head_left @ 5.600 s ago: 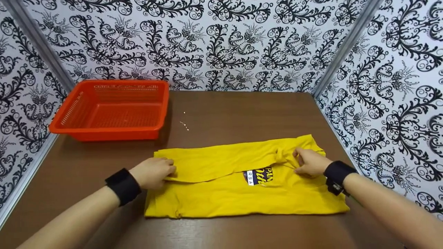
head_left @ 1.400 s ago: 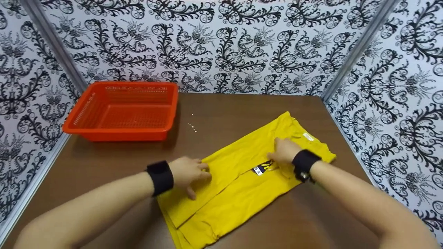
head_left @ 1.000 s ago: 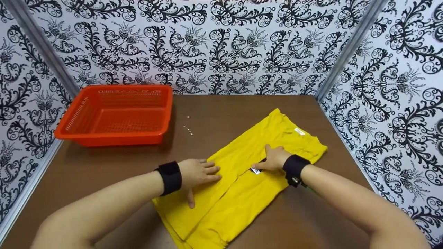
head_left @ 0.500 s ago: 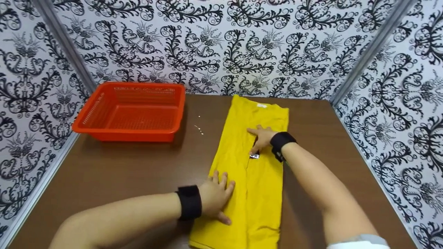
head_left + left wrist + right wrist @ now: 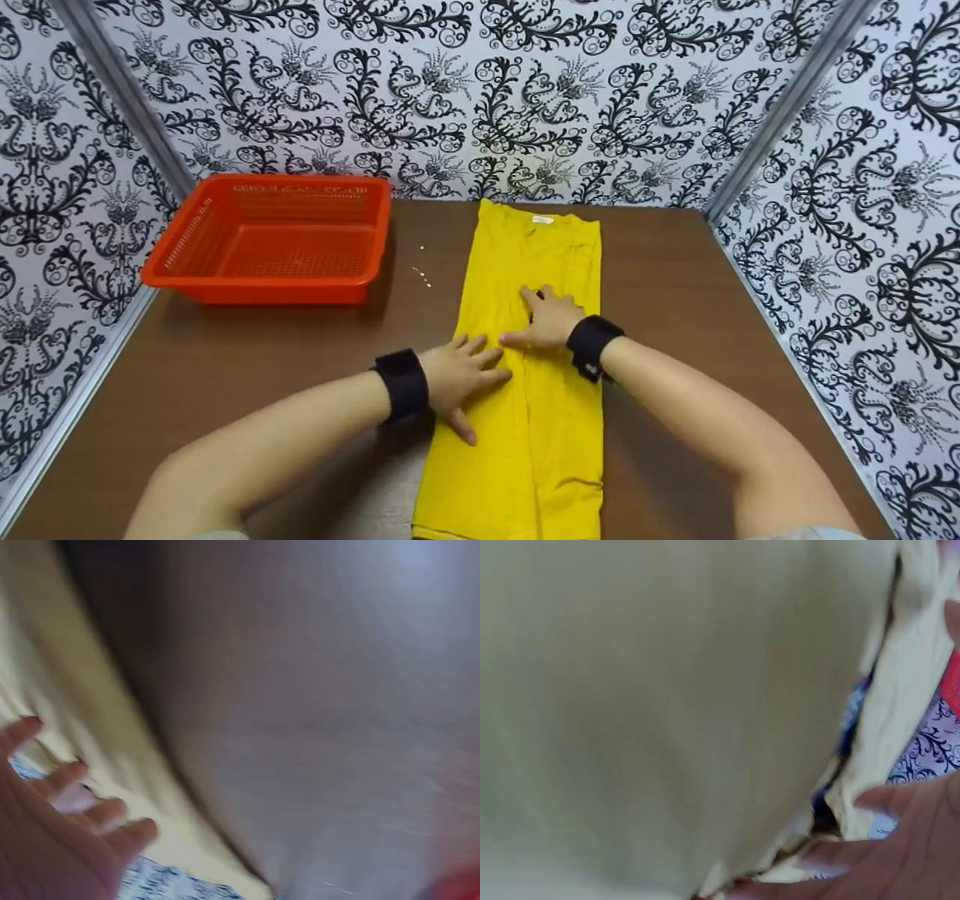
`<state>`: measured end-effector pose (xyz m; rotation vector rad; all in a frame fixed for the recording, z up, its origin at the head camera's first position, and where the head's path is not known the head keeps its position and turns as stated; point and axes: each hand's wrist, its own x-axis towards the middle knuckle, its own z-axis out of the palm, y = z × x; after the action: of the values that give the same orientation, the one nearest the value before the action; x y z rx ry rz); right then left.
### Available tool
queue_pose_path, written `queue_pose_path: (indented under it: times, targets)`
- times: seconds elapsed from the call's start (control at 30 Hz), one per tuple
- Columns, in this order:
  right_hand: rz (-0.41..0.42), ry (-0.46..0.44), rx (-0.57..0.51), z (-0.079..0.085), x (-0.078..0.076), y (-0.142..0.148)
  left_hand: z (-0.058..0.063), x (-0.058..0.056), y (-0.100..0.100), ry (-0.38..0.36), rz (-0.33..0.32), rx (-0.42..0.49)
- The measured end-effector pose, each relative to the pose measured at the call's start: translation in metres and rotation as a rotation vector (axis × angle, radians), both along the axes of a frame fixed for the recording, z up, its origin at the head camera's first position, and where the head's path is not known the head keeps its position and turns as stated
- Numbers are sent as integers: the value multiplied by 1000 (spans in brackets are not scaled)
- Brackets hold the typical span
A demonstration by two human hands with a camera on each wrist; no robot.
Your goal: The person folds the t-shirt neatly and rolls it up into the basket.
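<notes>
A yellow T-shirt, folded into a long strip, lies lengthwise on the brown table, with its collar and white label at the far end. My left hand rests on the strip's left half, fingers spread. Slightly farther up, my right hand lies on the shirt near the seam where the folded edges meet, its fingers spread too. Beneath it only a sliver of the dark print shows. In the left wrist view the fingers of my left hand extend over the cloth; the right wrist view shows my right hand by the fold edge.
An orange plastic basket stands at the back left of the table. Patterned wall panels close in the back and sides. Small pale specks lie between basket and shirt.
The shirt has turned from crosswise through a slant to lengthwise, collar now at the far end. Over the last half second my left hand has moved up it, while my right has come slightly nearer.
</notes>
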<state>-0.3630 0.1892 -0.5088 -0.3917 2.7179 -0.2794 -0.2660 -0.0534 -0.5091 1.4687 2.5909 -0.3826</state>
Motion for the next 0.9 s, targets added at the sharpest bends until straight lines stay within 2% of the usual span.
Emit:
queue_pose_path:
  times: [0.07, 0.2, 0.33, 0.47, 0.57, 0.7, 0.9]
  targets:
    - [-10, 1, 15, 0, 3, -5, -2, -4, -2, -58, 19, -16]
    - [-4, -51, 44, 5, 1, -12, -11, -1, 1, -95, 62, -7]
    - [17, -83, 59, 7, -17, -15, -10, 1, 6, -115, 132, 8]
    - [42, -89, 76, 3, -38, -19, -5, -3, 9, -121, 188, 2]
    - [44, -98, 76, 2, -49, -21, -4, -8, 12, -123, 205, -4]
    - [44, -98, 67, 0, -59, -23, -8, -17, 12, -126, 221, -10]
    - [61, -39, 79, -5, -70, -24, -10, -26, 9, -122, 239, 2]
